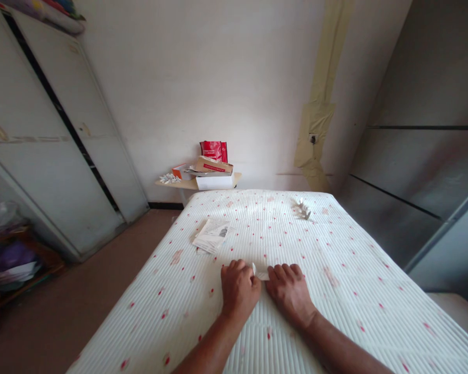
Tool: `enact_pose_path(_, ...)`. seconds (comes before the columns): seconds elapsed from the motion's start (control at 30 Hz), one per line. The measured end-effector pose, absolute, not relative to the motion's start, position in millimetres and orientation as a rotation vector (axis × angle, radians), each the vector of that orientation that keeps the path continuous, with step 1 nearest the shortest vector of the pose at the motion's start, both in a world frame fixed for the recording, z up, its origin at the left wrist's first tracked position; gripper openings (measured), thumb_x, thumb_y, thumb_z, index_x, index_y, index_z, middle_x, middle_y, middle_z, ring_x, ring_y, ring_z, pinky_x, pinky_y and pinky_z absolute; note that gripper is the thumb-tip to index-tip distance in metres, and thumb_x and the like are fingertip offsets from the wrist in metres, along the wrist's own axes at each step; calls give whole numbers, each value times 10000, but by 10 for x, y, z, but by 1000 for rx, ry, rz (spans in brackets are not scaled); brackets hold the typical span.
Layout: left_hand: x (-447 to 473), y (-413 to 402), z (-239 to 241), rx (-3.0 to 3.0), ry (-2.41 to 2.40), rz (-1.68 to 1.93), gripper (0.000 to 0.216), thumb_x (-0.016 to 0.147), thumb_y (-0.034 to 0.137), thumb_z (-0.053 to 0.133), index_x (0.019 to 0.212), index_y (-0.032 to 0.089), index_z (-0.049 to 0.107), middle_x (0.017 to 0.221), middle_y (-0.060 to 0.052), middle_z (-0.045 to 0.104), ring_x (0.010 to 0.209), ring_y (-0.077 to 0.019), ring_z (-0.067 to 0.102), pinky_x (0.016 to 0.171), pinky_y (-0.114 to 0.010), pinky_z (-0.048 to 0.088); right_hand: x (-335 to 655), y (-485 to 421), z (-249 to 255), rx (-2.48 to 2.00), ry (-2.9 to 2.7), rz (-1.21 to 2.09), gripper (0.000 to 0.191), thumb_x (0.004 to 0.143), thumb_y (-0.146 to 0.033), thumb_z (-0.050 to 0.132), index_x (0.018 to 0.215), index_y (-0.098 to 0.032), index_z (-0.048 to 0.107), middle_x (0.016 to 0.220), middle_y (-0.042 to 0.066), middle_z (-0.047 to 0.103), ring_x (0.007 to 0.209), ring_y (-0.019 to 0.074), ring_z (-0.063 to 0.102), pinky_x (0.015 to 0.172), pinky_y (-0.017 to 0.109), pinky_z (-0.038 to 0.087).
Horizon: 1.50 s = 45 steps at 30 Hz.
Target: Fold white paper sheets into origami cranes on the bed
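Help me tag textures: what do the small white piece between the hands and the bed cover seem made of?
Small white piece between left hand and right hand: likely thin matte paper, with a raised crease. Bed cover: probably quilted matte fabric, ribbed stitch lines, red specks.

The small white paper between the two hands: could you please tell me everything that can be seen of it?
The small white paper looks thin and folded, with one edge standing up slightly at its left. It lies on the white ribbed bed cover dotted with red. Only a small part shows: the left hand covers its left end and the right hand its right end, both with curled fingers on it. No print is visible.
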<state>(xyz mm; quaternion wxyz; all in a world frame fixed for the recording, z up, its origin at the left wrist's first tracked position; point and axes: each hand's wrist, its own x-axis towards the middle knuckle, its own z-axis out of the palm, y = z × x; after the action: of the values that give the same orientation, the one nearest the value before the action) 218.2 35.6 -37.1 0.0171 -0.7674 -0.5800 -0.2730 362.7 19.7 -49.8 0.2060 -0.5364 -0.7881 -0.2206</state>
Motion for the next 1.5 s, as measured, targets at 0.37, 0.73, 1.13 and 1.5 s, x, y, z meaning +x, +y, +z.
enact_pose_path(0.37, 2151, 342, -324, -2437, -1687, -1219, 151, 649, 75, 496, 548, 186, 480, 742, -13, 633, 816, -179, 534, 759, -332, 340, 3598, 165, -346, -1351, -2232, -599, 113, 821, -194, 546, 915, -208, 607, 802, 44, 607, 726, 183, 465, 722, 366, 280)
enact_pose_path(0.73, 2106, 329, -271, -2434, -1581, -1435, 147, 686, 114, 456, 569, 191, 500, 614, -6, 561, 700, -163, 519, 720, -316, 358, 3687, 310, -476, -1246, -1813, 573, 185, 814, -256, 486, 740, -175, 635, 727, 31, 604, 674, 142, 550, 609, 244, 383)
enact_pose_path(1.13, 2072, 319, -324, -2459, -1453, -1350, 135, 656, 90, 495, 578, 200, 486, 759, -20, 631, 844, -190, 535, 837, -382, 348, 3683, 329, -355, -1091, -1347, 1387, 475, 816, -510, 394, 631, -130, 612, 492, -9, 490, 449, 91, 417, 479, 230, 316)
enact_pose_path(1.5, 2079, 305, -332, -2573, -1297, -1435, 136, 670, 84, 453, 633, 196, 522, 766, -32, 625, 848, -187, 527, 813, -372, 383, 3676, 342, -409, -927, -1213, 1635, 226, 663, -354, 695, 679, -133, 652, 563, -14, 588, 438, 52, 404, 456, 202, 280)
